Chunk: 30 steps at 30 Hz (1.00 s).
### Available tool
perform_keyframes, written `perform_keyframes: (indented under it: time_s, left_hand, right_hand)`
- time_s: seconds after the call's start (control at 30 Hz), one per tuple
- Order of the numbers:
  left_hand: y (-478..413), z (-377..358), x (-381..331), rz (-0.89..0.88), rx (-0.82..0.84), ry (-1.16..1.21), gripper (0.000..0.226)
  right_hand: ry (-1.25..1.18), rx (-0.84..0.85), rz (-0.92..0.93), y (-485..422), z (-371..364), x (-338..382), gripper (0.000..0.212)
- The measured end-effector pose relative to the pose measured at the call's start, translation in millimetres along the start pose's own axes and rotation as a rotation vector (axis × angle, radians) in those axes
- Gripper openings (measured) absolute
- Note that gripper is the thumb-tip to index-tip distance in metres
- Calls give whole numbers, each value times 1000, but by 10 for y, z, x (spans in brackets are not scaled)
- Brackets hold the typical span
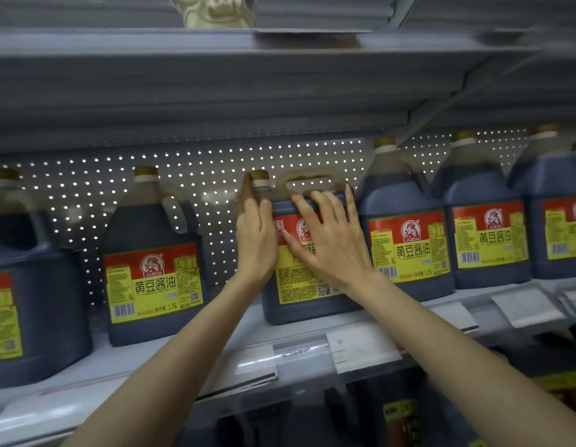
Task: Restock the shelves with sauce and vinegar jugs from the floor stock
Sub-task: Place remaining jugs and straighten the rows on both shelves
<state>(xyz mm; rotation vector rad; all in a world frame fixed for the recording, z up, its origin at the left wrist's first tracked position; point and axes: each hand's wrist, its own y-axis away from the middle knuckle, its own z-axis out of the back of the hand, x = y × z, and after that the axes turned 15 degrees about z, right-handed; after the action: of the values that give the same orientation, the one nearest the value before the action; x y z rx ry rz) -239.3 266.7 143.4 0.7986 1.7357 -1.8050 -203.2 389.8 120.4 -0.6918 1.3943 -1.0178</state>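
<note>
A dark soy sauce jug [307, 296] with a red and yellow label stands on the shelf [170, 359] in the middle of the row. My left hand [256, 235] grips its left shoulder just under the brown cap. My right hand [328, 238] lies spread flat on the label's front, fingers reaching the handle. Both hands touch this one jug.
More jugs of the same kind flank it: one [152, 262] to the left across a gap, another at the far left, and several [409, 233] close on the right. A shelf board [248, 75] hangs low above. Price tags [361, 348] line the front edge; dark bottles stand below.
</note>
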Motion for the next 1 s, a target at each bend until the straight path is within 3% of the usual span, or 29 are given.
perform_keyframes:
  time_s: [0.13, 0.3, 0.47, 0.53, 0.63, 0.7, 0.8, 0.9, 1.0]
  left_hand:
    - [-9, 3, 8, 8, 40, -11, 19]
    - [-32, 247, -38, -1, 192, -239, 57]
    - [-129, 803, 33, -175, -5, -633, 70]
    - [-265, 1085, 95, -55, -82, -789, 67]
    - [-447, 1427, 148, 218, -61, -830, 87]
    - [-513, 1545, 162, 213, -136, -775, 81]
    - [-656, 1640, 116, 230, -178, -740, 100]
    - [-793, 1659, 72, 294, -154, -755, 97]
    - [-896, 1642, 48, 307, -91, -701, 64]
  right_hand:
    - [-4, -1, -16, 10, 5, -10, 55]
    - [-25, 19, -80, -32, 65, 83, 57]
    - [-61, 2, -13, -116, 119, 372, 60]
    - [-85, -30, 57, -226, 150, 497, 58]
    - [-81, -30, 98, -420, 154, 602, 57]
    - [-49, 44, 49, -494, 127, 612, 61]
    - [7, 179, -53, -464, 72, 513, 67]
    - [65, 192, -92, -359, 39, 398, 68]
    - [85, 131, -77, -284, 3, 389, 64]
